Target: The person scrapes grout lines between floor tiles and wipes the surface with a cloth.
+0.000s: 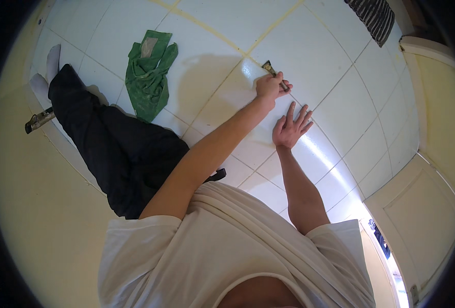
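Left hand [269, 88] had the scraper [268, 66], fingers closed round its handle, dark blade poking out past the knuckles toward the far side. Scraper sat just above or on the tiled floor [325, 49]; couldn't tell if the blade touched. Right hand [287, 131] was nearer the body and a bit to the right, palm down on the tiles, fingers spread wide, holding nothing. Green cloth [153, 84] lay crumpled on the floor left of the scraper, well apart from both hands, pale patch near its top end. Legs in black trousers [119, 146] stretched to the far left. Yellowish stain ran along some far tile joints. Striped mat [375, 21] was at far right, door [417, 205] at near right. Glare on the tiles beside the right forearm.
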Tool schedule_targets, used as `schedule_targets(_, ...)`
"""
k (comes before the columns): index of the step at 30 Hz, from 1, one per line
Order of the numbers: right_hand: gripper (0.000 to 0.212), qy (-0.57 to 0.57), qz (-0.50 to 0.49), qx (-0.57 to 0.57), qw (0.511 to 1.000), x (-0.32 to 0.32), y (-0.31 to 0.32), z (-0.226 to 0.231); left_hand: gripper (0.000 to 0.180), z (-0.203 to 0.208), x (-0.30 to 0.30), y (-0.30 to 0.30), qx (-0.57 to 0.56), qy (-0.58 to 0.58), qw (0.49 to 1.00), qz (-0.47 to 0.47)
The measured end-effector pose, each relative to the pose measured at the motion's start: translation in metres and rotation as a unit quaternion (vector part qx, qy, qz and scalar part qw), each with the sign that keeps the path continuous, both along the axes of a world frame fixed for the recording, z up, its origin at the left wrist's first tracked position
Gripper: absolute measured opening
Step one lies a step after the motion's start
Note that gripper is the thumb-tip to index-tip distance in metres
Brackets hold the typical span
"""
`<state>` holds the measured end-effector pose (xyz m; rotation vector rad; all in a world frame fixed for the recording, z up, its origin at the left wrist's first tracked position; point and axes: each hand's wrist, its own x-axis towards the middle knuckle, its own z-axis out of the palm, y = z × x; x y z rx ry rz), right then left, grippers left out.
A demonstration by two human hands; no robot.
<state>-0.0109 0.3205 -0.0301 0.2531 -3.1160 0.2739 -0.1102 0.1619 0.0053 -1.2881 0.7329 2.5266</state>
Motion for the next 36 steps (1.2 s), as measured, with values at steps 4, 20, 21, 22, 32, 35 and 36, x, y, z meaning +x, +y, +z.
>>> schedule_targets(4, 0.064, 0.005, 0.004, -0.001, 1.0, 0.0, 0.001, 0.0, 0.016, -0.003, 0.002, -0.006, -0.022, 0.007, 1.0, -0.012)
schedule_targets(20, 0.063, 0.003, 0.001, -0.002, 1.0, 0.0, -0.001, 0.0, 0.018, 0.0, 0.005, -0.016, -0.006, 0.01, 1.0, -0.023)
schedule_targets(21, 0.063, 0.006, 0.002, -0.003, 1.0, 0.0, -0.001, 0.0, 0.018, 0.001, 0.008, -0.01, 0.005, 0.011, 1.0, -0.024)
schedule_targets(22, 0.063, 0.008, 0.003, -0.004, 1.0, 0.0, -0.001, 0.0, 0.018, 0.002, 0.012, -0.004, -0.005, 0.015, 0.999, -0.036)
schedule_targets(32, 0.063, 0.01, 0.004, -0.005, 1.0, 0.0, 0.002, 0.0, 0.018, -0.003, -0.006, -0.024, -0.043, 0.014, 0.999, -0.02)
schedule_targets(35, 0.063, 0.01, 0.004, -0.013, 1.0, 0.0, -0.001, 0.002, 0.017, -0.006, 0.002, -0.016, -0.018, 0.017, 0.999, -0.028)
schedule_targets(36, 0.063, 0.011, 0.002, -0.017, 1.0, 0.0, -0.002, 0.003, 0.017, -0.005, 0.007, -0.009, -0.006, 0.018, 0.999, -0.031)
